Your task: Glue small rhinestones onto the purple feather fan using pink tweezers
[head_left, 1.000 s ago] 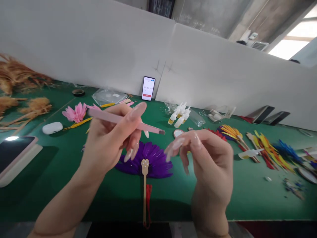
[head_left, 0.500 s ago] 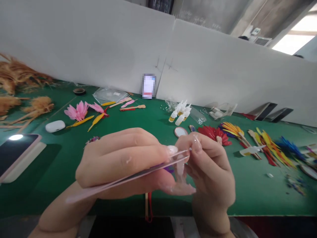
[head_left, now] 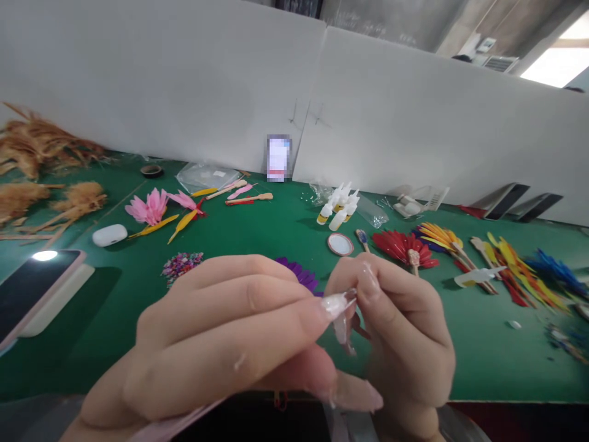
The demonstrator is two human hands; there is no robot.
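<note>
While the left hand [head_left: 230,341] mostly hides a feathery purple fan [head_left: 298,274] at the wearer's twelve o'clock, its fingers clasp pink tweezers [head_left: 177,425]; the right hand [head_left: 405,331] pinches fingers together near the tip, contents unclear. Grainy coloured beads [head_left: 181,267] lie at eleven, a red feather fan [head_left: 396,244] at one.

Nothing is legible: the smartphone [head_left: 278,158] shows only pixelated blocks; yellow labels [head_left: 323,218] on dropper bottles [head_left: 338,220] right of the smartphone are too small to read.
</note>
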